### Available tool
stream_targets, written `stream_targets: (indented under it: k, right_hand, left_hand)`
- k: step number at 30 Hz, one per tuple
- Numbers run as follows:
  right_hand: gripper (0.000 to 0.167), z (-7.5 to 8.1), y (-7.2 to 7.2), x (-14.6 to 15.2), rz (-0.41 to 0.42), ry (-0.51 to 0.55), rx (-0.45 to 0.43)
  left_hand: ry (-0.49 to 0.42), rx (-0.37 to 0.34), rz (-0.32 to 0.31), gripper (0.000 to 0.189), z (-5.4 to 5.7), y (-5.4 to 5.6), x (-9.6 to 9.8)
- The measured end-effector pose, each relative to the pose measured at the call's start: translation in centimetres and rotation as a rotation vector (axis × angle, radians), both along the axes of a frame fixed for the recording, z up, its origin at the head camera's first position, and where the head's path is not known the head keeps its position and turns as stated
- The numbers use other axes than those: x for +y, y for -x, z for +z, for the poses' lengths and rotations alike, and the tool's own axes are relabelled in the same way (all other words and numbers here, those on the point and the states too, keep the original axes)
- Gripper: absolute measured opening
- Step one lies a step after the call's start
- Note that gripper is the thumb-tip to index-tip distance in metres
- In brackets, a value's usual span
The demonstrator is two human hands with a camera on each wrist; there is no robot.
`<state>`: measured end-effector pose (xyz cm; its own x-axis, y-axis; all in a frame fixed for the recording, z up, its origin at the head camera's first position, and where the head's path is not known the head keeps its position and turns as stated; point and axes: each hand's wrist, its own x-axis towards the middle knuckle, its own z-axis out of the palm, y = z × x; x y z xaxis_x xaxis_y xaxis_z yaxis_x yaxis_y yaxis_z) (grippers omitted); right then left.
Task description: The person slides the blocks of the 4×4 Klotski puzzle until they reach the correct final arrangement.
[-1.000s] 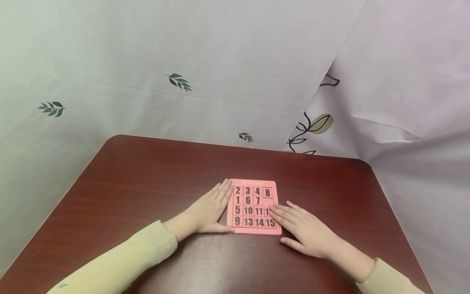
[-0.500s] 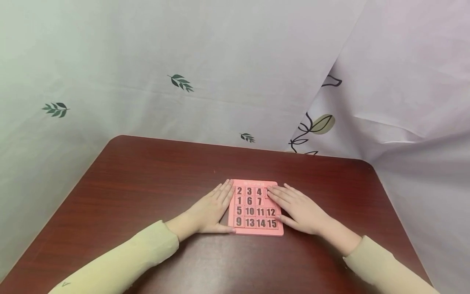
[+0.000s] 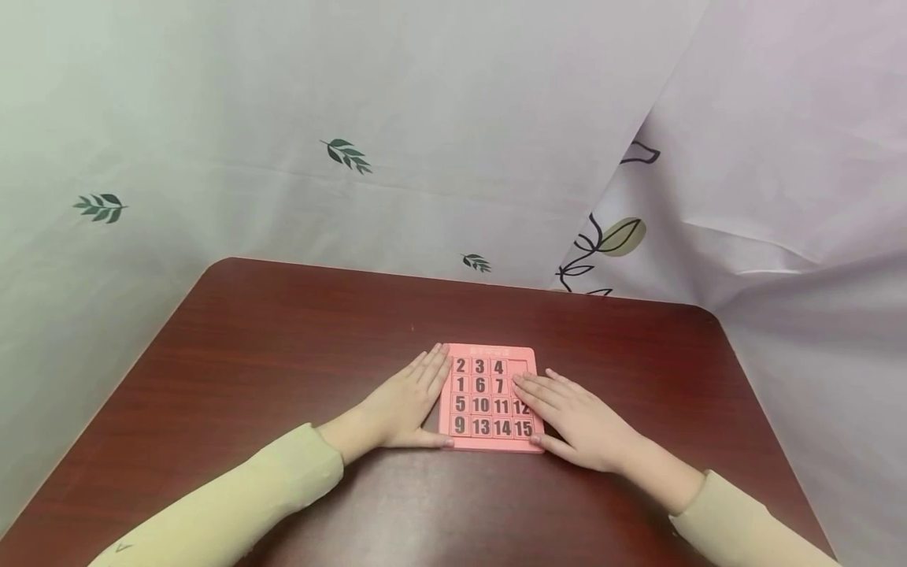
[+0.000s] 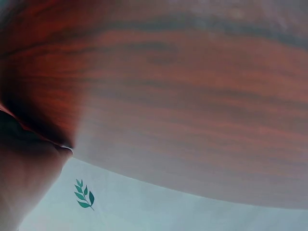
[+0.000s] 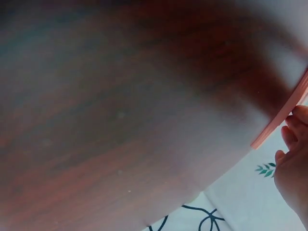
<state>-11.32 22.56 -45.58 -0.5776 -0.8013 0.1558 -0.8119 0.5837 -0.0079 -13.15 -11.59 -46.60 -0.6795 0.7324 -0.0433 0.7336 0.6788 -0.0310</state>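
A pink number slide puzzle [image 3: 480,395] lies flat on the dark red wooden table in the head view. My left hand [image 3: 400,405] lies along its left side, fingers straight and touching the edge, thumb at the lower left corner. From the right, my right hand [image 3: 584,425] reaches over the frame, its straight fingertips on the right column just under the vacant top right slot. Those fingers hide the second-row tile and part of the 12; the thumb touches the lower right edge. In the right wrist view the puzzle's side [image 5: 281,115] shows beside the fingers.
The table [image 3: 305,331] has rounded far corners. Behind it and at both sides hangs a pale curtain [image 3: 439,118] printed with leaves, folded at the right. In the left wrist view mostly tabletop shows.
My right fingertips rose from the 12 tile to the 8 tile in the top right corner, then moved down toward me. The top right slot is now vacant. My left hand stays put.
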Motion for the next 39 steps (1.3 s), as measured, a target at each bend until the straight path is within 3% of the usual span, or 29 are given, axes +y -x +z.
stream_targets:
  k: [6, 13, 18, 24, 30, 39]
  right_hand:
    - [0.070, 0.5, 0.8, -0.3, -0.005, 0.009, 0.003]
    - [0.071, 0.7, 2.7, -1.6, -0.056, 0.003, -0.094]
    - [0.072, 0.6, 3.4, -2.9, -0.041, 0.003, -0.115]
    - [0.071, 0.6, 3.4, -2.9, -0.039, -0.052, -0.107]
    - [0.070, 0.7, 3.0, -1.9, -0.065, -0.045, -0.098]
    - [0.072, 0.6, 3.1, -2.3, -0.034, -0.035, -0.092]
  left_hand:
    - [-0.013, 0.003, -0.006, 0.123, -0.1, 0.0, 0.0]
    - [-0.005, -0.002, -0.003, 0.123, -0.1, -0.1, 0.1]
    - [-0.005, 0.002, -0.002, 0.123, -0.1, -0.1, 0.0]
    - [-0.008, 0.003, -0.001, 0.123, -0.1, -0.1, 0.0]
    - [-0.009, 0.003, -0.001, 0.123, 0.0, -0.1, 0.0]
    - [-0.015, 0.001, -0.002, 0.123, -0.1, -0.1, -0.1]
